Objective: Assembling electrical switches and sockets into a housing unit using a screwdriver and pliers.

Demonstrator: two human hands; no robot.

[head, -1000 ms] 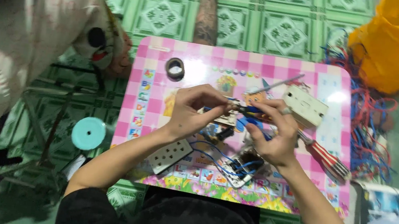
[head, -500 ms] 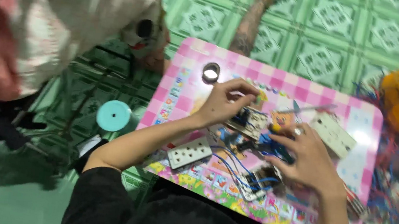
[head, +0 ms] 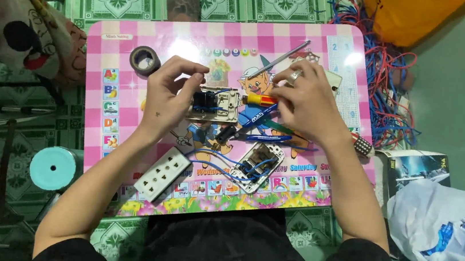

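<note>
My left hand (head: pixel 168 98) grips a white switch module (head: pixel 214 104) turned back side up, its dark body and blue wires showing. My right hand (head: pixel 306 101) holds a screwdriver with a yellow-and-red handle (head: pixel 260 100), its tip pointing into the module. Blue-handled pliers (head: pixel 257 118) lie just below the module. A second open switch box (head: pixel 256 167) with blue wires rests nearer to me. A white multi-socket plate (head: pixel 163 173) lies at the front left of the pink checked table (head: pixel 117 72).
A roll of dark tape (head: pixel 145 60) sits at the table's back left. A tangle of red and blue wires (head: pixel 390 78) lies right of the table, with a yellow bag (head: pixel 406 13), a box (head: pixel 416 167) and a white plastic bag (head: pixel 447 228). Another person's patterned clothing (head: pixel 19 27) is at left, beside a teal round lid (head: pixel 53 168).
The view has swung back square over the table. My right hand has moved up from the lower switch box to the module, now with the screwdriver against it.
</note>
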